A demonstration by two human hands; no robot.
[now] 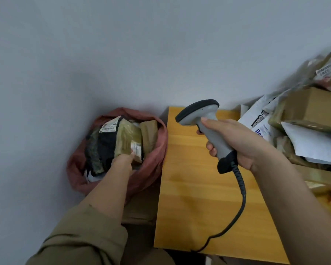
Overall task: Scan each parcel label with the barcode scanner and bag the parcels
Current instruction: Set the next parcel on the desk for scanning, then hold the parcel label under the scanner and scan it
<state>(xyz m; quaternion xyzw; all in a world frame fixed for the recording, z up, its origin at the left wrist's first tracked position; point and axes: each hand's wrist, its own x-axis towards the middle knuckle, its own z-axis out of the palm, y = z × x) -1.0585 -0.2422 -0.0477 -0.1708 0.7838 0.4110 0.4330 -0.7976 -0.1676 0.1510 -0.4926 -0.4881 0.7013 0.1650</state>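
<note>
1. The parcel [129, 143], wrapped in olive-tan film with a white label at its lower right corner, lies in the mouth of the reddish bag [157, 159] on the floor, at nine o'clock from the yellow table [199, 197]. It sits among other bagged parcels, one black with its own label.
2. We judge the parcel light and fairly stiff, since it keeps a boxy shape under its film. The film looks slick, so a hold across an edge or corner, thumb on one face and fingers on the other, should serve better than a flat press.
3. The bag is soft cloth or plastic. Its rim sags and will give way if we lean on it.
4. Our left hand [125, 159] reaches into the bag and meets the parcel at its lower edge, beside the label. The fingertips are hidden, so we cannot tell whether they grip or only touch.
5. Our right hand [235, 142] is wrapped firmly round the grey handle of the scanner [208, 123], above the table. The scanner head points toward ten o'clock, and its coiled cable trails toward six o'clock.
6. More parcels [304, 119] wait in a pile at three o'clock.
</note>
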